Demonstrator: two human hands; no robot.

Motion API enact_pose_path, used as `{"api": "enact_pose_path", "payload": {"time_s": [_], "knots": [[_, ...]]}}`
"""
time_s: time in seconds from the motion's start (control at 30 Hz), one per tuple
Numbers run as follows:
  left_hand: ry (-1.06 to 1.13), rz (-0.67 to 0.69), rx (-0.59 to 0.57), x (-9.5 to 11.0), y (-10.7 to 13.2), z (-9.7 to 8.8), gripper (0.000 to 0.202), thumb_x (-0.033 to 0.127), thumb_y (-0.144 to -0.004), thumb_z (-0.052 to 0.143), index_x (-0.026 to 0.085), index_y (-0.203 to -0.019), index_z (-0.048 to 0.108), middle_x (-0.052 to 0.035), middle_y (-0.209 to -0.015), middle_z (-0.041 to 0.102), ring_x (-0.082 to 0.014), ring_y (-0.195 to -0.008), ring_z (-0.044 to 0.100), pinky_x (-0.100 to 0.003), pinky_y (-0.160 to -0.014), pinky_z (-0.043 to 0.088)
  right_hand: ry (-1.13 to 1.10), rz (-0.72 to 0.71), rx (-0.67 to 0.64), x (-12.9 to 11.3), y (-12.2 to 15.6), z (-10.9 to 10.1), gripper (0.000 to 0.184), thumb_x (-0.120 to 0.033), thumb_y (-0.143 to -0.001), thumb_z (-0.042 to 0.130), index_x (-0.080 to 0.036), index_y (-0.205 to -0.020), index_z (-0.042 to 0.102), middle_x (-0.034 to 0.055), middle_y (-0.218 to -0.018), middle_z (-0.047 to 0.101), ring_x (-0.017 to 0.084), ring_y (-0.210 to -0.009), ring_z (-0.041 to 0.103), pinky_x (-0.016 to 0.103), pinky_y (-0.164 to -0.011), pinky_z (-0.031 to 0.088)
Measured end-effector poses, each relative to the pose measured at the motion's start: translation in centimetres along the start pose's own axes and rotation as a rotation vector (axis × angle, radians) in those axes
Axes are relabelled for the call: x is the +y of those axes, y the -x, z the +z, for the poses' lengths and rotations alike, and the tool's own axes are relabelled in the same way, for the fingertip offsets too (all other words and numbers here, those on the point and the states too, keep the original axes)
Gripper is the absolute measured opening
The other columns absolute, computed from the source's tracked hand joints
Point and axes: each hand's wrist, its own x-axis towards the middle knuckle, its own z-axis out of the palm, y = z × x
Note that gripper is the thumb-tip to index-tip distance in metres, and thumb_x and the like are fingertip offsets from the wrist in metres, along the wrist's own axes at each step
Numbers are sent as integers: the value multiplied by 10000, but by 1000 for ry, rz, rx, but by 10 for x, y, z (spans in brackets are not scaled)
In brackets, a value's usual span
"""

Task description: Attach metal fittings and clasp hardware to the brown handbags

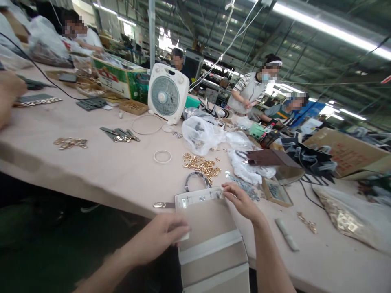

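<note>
The beige-and-white panel (210, 240) overhangs the near edge of the table (122, 171), its long axis running 6 to 12 o'clock and its white hardware strip pointing to 12. The left hand (161, 238) pinches its 9 o'clock edge. The right hand (241, 201), fingers curled, seems to pinch the 1 o'clock corner. A dark loop (197, 179) and gold fittings (201, 165) lie just beyond at 12.
</note>
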Motion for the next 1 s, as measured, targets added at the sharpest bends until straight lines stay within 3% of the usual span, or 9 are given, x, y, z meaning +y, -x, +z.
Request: {"api": "enact_pose_path", "payload": {"time_s": [0.13,0.37,0.83,1.0], "knots": [[-10,-22,-35,-4,-2,5,429,547,-960,568,155,-1000,737,-2,-805,640,-159,-756,588,-250,-708,446,11,-19,-189,7,-21,5,279,-444,-1001,545,-213,-889,654,112,-1239,657,251,-1184,597,443,-1089,428],[12,-43,-13,-7,-4,2,416,539,-958,577,156,-995,735,-9,-817,661,-158,-762,605,-243,-707,455,11,-45,-324,16,-38,-4,278,-439,-991,570,-208,-875,675,96,-1178,672,239,-1117,614,409,-1035,463],[38,-59,24,-16,-10,0,449,571,-950,582,151,-994,735,-8,-806,659,-155,-747,599,-240,-689,456,-1,-88,-370,30,-48,6,257,-426,-984,597,-206,-906,705,97,-1184,667,235,-1124,616,405,-1039,470],[59,-64,40,-16,-9,-1,447,575,-940,600,152,-992,736,-5,-801,654,-154,-745,593,-242,-693,457,-36,-78,-353,36,-48,9,275,-478,-916,707,-211,-979,706,86,-1183,670,224,-1077,621,393,-985,489]]}}
